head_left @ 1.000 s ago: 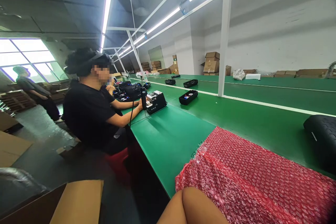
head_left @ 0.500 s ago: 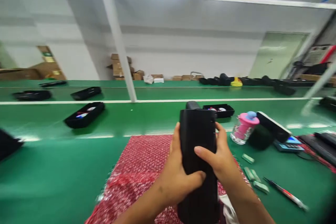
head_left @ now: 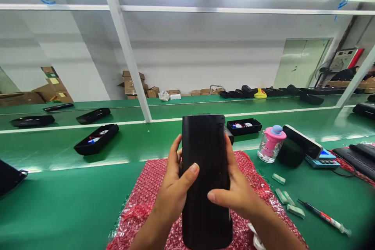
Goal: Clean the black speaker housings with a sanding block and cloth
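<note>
Between my two hands is a long black plastic housing with rounded lower corners, held up with its long side running away from me. My left hand grips its left edge, thumb lying on the broad face. On the opposite edge my right hand is closed the same way, its thumb pressed lower on the face. Beneath them a sheet of red bubble wrap covers part of the green bench. A bit of white cloth or paper shows under my right forearm.
To the right are a cup with a pink lid, a blue device with buttons, small pale green blocks and a red-and-white pen-like tool. Open black housings with wired parts lie beyond. A white post rises behind.
The black housing has shifted left and turned more squarely toward me, both hands still on it. My left thumb has moved up its face. The camera view has tilted upward.
</note>
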### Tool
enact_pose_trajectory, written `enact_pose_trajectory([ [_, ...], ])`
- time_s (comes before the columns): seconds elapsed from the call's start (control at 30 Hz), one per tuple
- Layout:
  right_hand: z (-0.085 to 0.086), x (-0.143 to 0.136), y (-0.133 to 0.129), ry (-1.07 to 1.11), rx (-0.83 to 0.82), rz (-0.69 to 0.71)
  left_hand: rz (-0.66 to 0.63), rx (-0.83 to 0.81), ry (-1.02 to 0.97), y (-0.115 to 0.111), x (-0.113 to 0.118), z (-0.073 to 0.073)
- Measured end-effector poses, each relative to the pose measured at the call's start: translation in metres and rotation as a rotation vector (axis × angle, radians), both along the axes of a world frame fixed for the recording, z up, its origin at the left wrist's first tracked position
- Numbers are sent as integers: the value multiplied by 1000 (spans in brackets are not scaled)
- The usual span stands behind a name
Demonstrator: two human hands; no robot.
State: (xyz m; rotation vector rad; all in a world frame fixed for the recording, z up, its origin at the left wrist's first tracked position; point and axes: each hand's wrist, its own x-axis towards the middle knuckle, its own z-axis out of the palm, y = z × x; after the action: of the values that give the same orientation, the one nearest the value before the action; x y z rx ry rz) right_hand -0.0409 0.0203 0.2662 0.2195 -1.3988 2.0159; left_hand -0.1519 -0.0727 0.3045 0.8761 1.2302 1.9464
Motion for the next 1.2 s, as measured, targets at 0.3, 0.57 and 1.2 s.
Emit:
enact_pose_trajectory([
  [0.3, 0, 0, -17, 184, 13, -150, -180, -59, 99, -9, 4, -1],
  [0.57, 6, 0, -29, 124, -8, -196, -189, -205, 181, -22, 7, 6],
  [1.2, -6, -4, -30, 159, -171, -262, -185, -175, 60, -22, 15, 7],
])
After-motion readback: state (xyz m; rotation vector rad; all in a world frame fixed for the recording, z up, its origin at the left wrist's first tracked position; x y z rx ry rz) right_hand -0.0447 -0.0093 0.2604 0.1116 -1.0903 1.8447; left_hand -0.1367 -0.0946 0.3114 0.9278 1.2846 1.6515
